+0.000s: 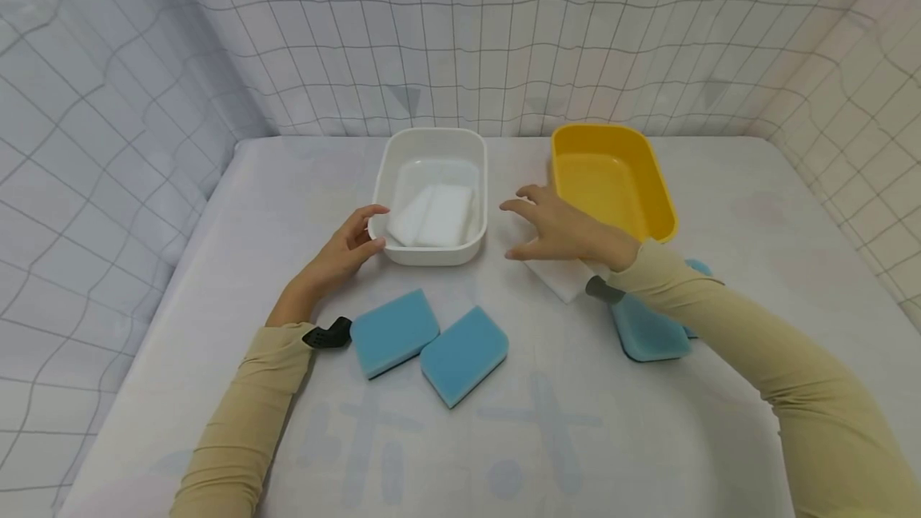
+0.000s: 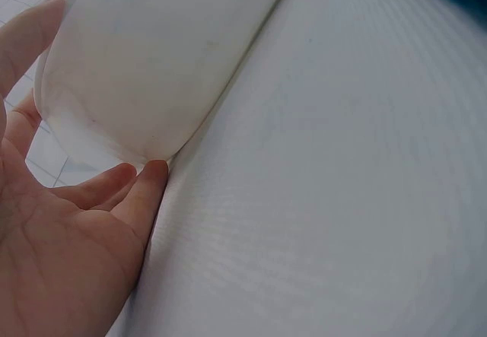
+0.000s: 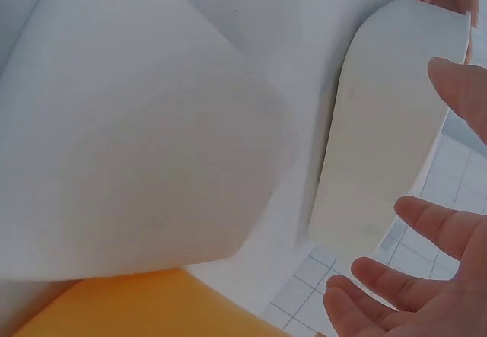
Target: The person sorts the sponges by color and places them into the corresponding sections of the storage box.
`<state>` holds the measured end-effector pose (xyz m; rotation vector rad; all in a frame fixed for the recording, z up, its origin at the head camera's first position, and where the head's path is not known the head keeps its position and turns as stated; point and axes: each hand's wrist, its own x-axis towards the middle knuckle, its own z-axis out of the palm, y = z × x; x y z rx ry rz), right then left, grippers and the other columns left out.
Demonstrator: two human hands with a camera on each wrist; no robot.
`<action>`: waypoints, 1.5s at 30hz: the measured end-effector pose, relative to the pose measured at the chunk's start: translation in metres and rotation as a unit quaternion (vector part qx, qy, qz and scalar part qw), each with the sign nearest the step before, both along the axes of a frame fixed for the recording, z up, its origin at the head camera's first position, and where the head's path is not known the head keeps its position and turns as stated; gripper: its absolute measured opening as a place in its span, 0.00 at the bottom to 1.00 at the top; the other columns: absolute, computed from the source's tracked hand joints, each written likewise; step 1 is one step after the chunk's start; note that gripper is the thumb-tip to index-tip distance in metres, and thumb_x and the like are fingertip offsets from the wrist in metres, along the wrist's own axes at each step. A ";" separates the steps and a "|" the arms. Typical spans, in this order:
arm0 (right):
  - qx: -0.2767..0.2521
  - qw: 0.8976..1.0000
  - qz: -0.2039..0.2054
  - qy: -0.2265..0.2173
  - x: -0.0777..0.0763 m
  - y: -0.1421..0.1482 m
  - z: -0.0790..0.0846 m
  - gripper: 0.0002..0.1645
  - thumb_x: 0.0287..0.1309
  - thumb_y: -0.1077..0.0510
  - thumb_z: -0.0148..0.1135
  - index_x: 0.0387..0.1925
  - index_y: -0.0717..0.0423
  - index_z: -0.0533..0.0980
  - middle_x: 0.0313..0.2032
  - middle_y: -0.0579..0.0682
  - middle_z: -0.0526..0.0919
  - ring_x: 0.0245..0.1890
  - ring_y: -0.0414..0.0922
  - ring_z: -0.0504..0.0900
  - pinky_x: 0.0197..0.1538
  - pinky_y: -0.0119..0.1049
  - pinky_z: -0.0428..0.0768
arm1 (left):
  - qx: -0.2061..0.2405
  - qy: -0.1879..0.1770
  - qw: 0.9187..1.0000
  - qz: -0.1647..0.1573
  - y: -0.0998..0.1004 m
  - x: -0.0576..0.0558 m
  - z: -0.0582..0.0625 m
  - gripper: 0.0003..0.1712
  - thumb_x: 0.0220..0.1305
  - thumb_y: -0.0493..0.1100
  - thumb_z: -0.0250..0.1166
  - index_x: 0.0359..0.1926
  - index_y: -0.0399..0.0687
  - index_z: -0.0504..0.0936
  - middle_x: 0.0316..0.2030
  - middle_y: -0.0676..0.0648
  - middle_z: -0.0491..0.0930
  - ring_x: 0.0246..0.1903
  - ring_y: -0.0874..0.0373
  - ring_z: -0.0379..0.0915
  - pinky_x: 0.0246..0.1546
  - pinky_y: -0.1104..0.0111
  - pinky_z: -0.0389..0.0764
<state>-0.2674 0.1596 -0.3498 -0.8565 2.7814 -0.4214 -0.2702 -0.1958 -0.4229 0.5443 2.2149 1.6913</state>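
Observation:
My left hand (image 1: 345,249) holds the near left corner of a white plastic bin (image 1: 432,257), fingers and thumb bent about its rim and wall. Inside the bin lie white sponge-like pads (image 1: 444,216), one overlapping another. My right hand (image 1: 564,226), fingers spread and with nothing in it, hovers between this bin and a yellow bin (image 1: 608,182). Below that wrist a white pad (image 1: 564,280) lies on the table, partly hidden by the hand and sleeve. It fills much of the right wrist view as a large pale shape (image 3: 167,139).
Two blue sponges (image 1: 394,332) (image 1: 464,354) with dark undersides lie in front of the white bin. More blue sponges (image 1: 651,330) lie at the right, partly covered by the right sleeve. Grid-patterned white curtains (image 1: 468,30) enclose the white table (image 1: 403,462) at back and sides.

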 end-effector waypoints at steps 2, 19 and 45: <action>0.004 1.000 -0.004 -0.013 0.001 -0.001 -0.001 0.43 0.51 0.40 0.65 0.66 0.50 0.63 0.67 0.61 0.58 0.63 0.56 0.62 0.62 0.51 0.69 | 0.002 -0.002 1.000 0.001 0.000 0.000 0.000 0.29 0.70 0.42 0.52 0.68 0.58 0.55 0.61 0.42 0.60 0.47 0.65 0.64 0.46 0.74 0.66; 0.085 0.995 -0.010 -0.058 0.012 -0.006 -0.009 0.45 0.53 0.44 0.65 0.69 0.49 0.58 0.67 0.63 0.58 0.59 0.58 0.66 0.61 0.53 0.70 | -0.013 -0.009 1.000 0.002 -0.001 -0.001 0.000 0.29 0.70 0.45 0.52 0.68 0.60 0.54 0.64 0.42 0.58 0.51 0.63 0.64 0.49 0.76 0.65; 0.066 0.998 -0.004 -0.006 0.038 0.009 -0.033 0.40 0.56 0.49 0.64 0.66 0.55 0.61 0.66 0.63 0.59 0.65 0.59 0.61 0.66 0.53 0.64 | -0.024 -0.010 1.000 0.007 -0.001 -0.003 0.000 0.29 0.70 0.45 0.52 0.68 0.59 0.54 0.67 0.43 0.55 0.52 0.61 0.62 0.49 0.74 0.64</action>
